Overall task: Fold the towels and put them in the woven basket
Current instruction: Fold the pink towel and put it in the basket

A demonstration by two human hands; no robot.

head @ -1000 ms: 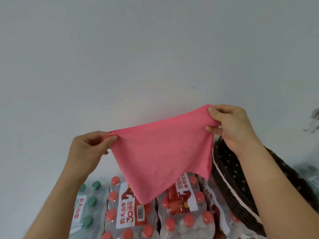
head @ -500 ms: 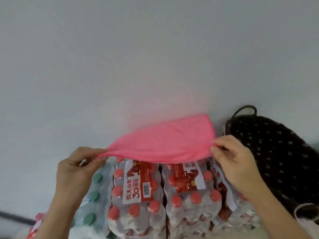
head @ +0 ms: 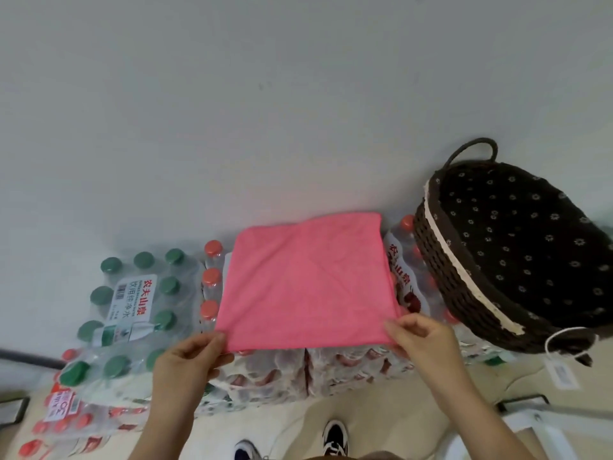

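Pink towel (head: 306, 283) flat on bottle packs (head: 132, 293), left hand (head: 189, 363) pinching its 7 o'clock corner, right hand (head: 424, 343) its 5 o'clock corner.

The one camera sits on my head and looks forward and steeply down, so my shoes (head: 335, 438) show at the bottom edge and the pale wall (head: 265, 94) fills the upper half. It is near the work: my left hand (head: 189, 356) and right hand (head: 423, 340) reach in from below, the pink towel (head: 308, 280) they pinch sits mid-view, and the wide lens bends the woven basket (head: 444, 277) at the right.
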